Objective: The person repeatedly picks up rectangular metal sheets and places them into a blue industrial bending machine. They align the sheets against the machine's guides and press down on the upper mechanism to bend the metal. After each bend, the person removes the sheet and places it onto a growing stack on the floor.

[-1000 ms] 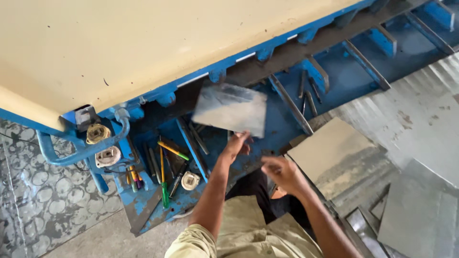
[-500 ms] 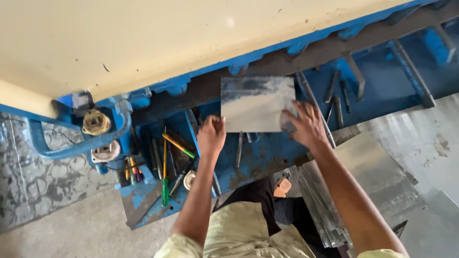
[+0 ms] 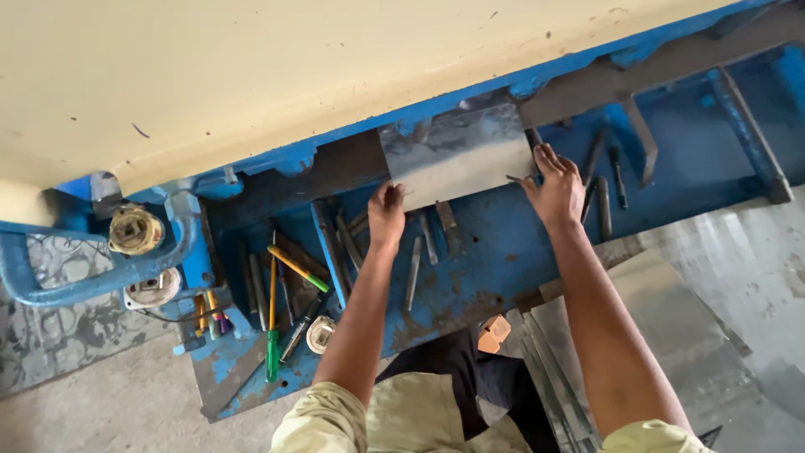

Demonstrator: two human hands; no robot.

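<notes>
A rectangular sheet of grey metal lies flat on the blue machine bed, its far edge under the machine's cream-coloured upper body. My left hand grips the sheet's near left corner. My right hand holds the near right edge with the fingers spread against it. Both forearms reach forward from yellowish sleeves.
Pencils, a green-handled screwdriver and a tape measure lie on the bed's left part. A blue handle with round fittings sticks out at left. Stacked metal sheets lie on the floor at right.
The sheet has moved from held in the air down onto the bed and in under the machine. My right hand joined the left on it, and both pushed forward.
</notes>
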